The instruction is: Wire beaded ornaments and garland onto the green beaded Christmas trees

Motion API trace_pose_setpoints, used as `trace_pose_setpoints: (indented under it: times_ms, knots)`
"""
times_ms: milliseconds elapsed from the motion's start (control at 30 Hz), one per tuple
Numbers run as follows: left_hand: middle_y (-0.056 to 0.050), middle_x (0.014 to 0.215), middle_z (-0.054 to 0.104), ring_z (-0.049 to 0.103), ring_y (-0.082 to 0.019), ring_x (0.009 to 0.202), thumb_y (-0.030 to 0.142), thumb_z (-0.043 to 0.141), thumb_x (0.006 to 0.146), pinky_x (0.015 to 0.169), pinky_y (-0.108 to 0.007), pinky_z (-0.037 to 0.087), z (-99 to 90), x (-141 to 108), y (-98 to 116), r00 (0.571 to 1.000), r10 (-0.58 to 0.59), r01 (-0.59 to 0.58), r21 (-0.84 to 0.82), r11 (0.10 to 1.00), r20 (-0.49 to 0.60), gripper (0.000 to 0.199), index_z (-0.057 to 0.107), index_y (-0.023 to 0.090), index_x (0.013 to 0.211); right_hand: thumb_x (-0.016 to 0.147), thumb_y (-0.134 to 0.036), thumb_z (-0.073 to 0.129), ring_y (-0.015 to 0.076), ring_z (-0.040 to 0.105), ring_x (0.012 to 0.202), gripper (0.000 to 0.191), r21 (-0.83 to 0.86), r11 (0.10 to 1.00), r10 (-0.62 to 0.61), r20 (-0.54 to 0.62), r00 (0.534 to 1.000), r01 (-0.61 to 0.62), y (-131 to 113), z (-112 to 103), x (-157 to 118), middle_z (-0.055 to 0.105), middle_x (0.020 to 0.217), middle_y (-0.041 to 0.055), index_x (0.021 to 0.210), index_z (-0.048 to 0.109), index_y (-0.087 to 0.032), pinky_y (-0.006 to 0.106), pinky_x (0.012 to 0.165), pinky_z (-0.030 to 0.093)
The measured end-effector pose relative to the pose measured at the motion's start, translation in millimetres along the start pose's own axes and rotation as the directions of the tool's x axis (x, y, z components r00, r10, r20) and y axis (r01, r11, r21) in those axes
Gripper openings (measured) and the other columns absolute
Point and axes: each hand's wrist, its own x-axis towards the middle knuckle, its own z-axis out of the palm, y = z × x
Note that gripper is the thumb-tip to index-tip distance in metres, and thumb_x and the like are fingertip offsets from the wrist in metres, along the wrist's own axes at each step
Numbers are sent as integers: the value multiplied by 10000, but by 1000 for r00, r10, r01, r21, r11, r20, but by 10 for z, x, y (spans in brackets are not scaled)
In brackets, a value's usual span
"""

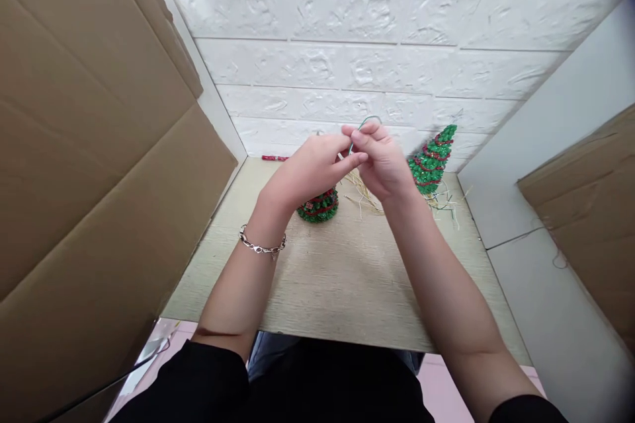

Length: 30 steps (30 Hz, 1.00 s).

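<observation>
My hands meet in the air above the back of the table. A thin green wire (pixel 370 119) curves in a loop at their fingertips. My right hand (pixel 385 164) pinches it between thumb and fingers. My left hand (pixel 315 168), with a chain bracelet on its wrist, is closed on the wire's lower part, its thumb stretched toward the right hand and its other fingertips partly hidden. Below my left hand stands a small green Christmas tree (pixel 318 209) with red garland, its upper part covered by the hand.
A second green tree (pixel 432 162) with red garland leans at the back right. Pale yellow strands (pixel 366 195) and wire bits lie around its base. A red stick-like item (pixel 274 158) lies at the back left. Cardboard (pixel 99 132) walls the left; a white brick-patterned wall (pixel 337 66) stands behind.
</observation>
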Motion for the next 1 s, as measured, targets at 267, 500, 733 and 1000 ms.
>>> trace_pose_setpoints:
  times_ms: [267, 500, 733, 1000]
  knots:
    - [8, 607, 500, 400, -110, 577, 299, 465, 905, 578, -264, 293, -137, 18, -151, 939, -193, 178, 79, 981, 283, 344, 472, 161, 590, 805, -275, 762, 106, 679, 765, 246, 144, 968, 220, -73, 973, -208, -31, 33, -21, 714, 877, -53, 925, 550, -241, 219, 713, 540]
    - [-12, 734, 641, 536, -150, 692, 326, 507, 838, 607, -257, 338, -221, -15, -257, 798, -357, 303, 188, 934, 485, 262, 671, 167, 709, 882, -347, 675, 112, 693, 777, 145, 116, 989, 118, -273, 955, -89, -116, -269, 95, 718, 875, -36, 877, 581, -237, 234, 725, 551]
    - [-22, 863, 735, 620, -177, 821, 351, 529, 804, 682, -232, 408, -313, -59, -344, 793, -418, 334, 259, 907, 443, 253, 723, 197, 754, 885, -478, 633, 130, 679, 813, 241, 71, 994, -47, -439, 897, 86, -132, -617, 225, 676, 873, -24, 906, 603, -240, 279, 770, 544]
    - [-57, 865, 746, 618, -207, 833, 353, 562, 791, 708, -256, 427, -370, -83, -469, 746, -580, 469, 359, 807, 327, 287, 655, 194, 572, 884, -507, 640, 101, 622, 665, 270, 21, 982, -159, -428, 890, 186, -232, -597, 198, 572, 748, -52, 920, 592, -244, 240, 655, 516]
